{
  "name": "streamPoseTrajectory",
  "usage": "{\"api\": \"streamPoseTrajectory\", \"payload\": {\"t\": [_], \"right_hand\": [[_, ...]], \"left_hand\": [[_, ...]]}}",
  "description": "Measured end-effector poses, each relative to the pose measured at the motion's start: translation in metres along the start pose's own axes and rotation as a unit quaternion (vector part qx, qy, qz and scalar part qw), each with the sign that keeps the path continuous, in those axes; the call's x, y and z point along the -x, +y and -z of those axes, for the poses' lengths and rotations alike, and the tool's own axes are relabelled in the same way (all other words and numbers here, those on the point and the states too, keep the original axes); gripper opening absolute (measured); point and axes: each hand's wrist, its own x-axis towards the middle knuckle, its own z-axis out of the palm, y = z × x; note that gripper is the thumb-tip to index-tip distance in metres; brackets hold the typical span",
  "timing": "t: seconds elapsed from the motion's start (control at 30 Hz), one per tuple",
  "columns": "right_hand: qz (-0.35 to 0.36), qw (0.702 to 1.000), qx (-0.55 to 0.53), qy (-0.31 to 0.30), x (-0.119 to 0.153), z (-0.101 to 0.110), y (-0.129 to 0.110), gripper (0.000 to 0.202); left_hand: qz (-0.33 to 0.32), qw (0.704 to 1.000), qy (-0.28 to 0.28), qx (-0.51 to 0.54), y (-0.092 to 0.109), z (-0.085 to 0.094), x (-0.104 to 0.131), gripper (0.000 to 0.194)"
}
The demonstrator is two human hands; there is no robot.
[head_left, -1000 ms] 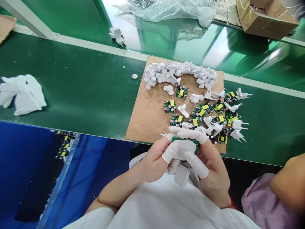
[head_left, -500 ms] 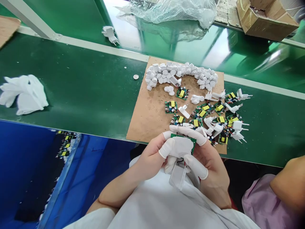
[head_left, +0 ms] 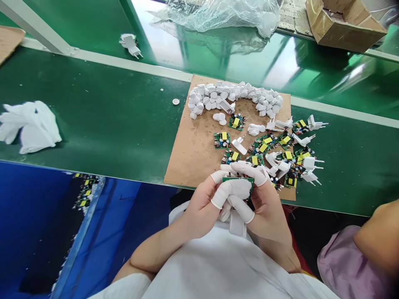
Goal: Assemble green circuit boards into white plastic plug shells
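Note:
Both hands meet low in front of my body, with white finger cots on the fingertips. My left hand (head_left: 204, 207) grips the left side of a green circuit board (head_left: 251, 182), its thumb pressing a white putty-like lump (head_left: 240, 189) on the board's face. My right hand (head_left: 264, 203) holds the right side, its thumb against the lump's lower edge. Below the thumbs hangs a white plug housing (head_left: 237, 224), partly hidden by the fingers. Just beyond the hands, circuit boards with yellow transformers (head_left: 235, 156) and white plug housings (head_left: 283, 167) lie on a cardboard sheet (head_left: 187, 158).
Many white lumps (head_left: 215, 97) form an arc at the cardboard's far edge. White gloves (head_left: 34, 124) lie on the green table (head_left: 109, 124) at left. A cardboard box (head_left: 346, 29) and plastic film (head_left: 224, 14) are at the back. Another person's arm (head_left: 378, 245) shows at right.
My right thumb has moved left and up onto the lump's lower edge. The board has tipped to show less of its face, and the hanging plug housing has turned more upright.

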Motion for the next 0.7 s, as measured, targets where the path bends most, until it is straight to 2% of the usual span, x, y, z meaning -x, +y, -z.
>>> {"api": "streamPoseTrajectory", "payload": {"t": [0.1,0.27,0.43,0.57,0.7], "right_hand": [[0.003,0.999,-0.009,-0.042,-0.0008,0.0044,-0.0027,0.056],[-0.007,1.000,-0.027,0.008,-0.0020,0.0026,-0.0042,0.036],[-0.010,0.999,-0.037,-0.027,-0.0034,0.0041,-0.0057,0.037],[-0.027,0.999,-0.030,0.012,-0.0029,0.0036,-0.0058,0.035],[-0.019,0.998,-0.054,0.012,-0.0043,-0.0018,-0.0039,0.035]], "left_hand": [[-0.017,1.000,0.003,-0.025,-0.0005,0.0005,0.0001,0.058],[-0.025,0.999,-0.022,-0.026,-0.0020,0.0006,0.0023,0.051],[-0.009,1.000,-0.020,-0.002,-0.0034,0.0014,0.0014,0.050],[-0.001,0.999,-0.029,0.023,-0.0018,0.0029,0.0000,0.048],[0.002,1.000,-0.019,0.020,-0.0007,0.0043,0.0013,0.049]]}}
